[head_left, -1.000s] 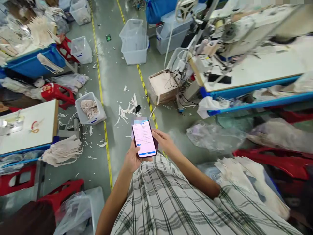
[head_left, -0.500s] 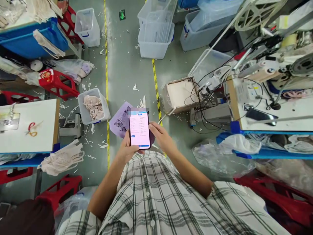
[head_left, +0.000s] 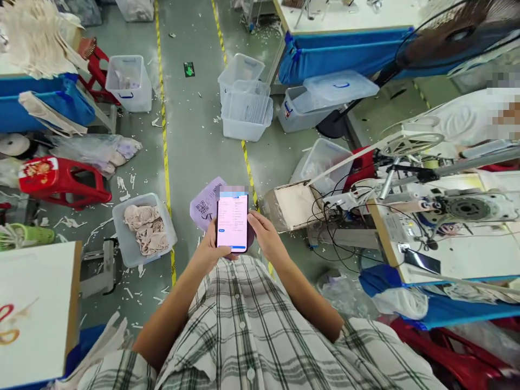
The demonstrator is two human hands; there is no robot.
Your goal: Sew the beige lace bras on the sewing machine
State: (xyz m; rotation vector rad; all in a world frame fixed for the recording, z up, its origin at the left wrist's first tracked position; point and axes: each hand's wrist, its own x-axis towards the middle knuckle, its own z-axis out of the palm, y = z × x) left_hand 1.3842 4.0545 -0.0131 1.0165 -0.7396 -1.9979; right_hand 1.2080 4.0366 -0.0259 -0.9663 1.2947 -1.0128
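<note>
The left hand [head_left: 206, 252] grips a lit smartphone [head_left: 232, 223] by its lower left side. The right hand [head_left: 265, 234] touches the smartphone's right edge; whether it grips is hidden. Behind the smartphone, jutting left, a purple QR-code sheet [head_left: 203, 206] looks light, bendable. The smartphone seems stiff, slick, breakable: best held by its long edges.

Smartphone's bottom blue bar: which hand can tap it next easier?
Probably the left hand: its thumb lies by the blue bar, while the right hand is higher, at the edge of the smartphone.
</note>
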